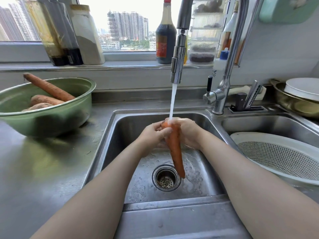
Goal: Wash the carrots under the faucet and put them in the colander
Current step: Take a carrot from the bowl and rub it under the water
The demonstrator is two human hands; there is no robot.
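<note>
Only one fragment reads: the letters "me" on the white blue-capped bottle (217, 68), right of centre. Print on the dark sauce bottle's (166, 28) red label is too blurred.

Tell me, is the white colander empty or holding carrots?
Empty where visible: the colander shows only bare mesh; its right edge is cropped.

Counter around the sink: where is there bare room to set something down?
The steel counter left of the sink, in front of the green bowl, is bare. The white colander on the right looks empty. Crowded: the windowsill with bottles, and the back right corner with pan and knife rack.
</note>
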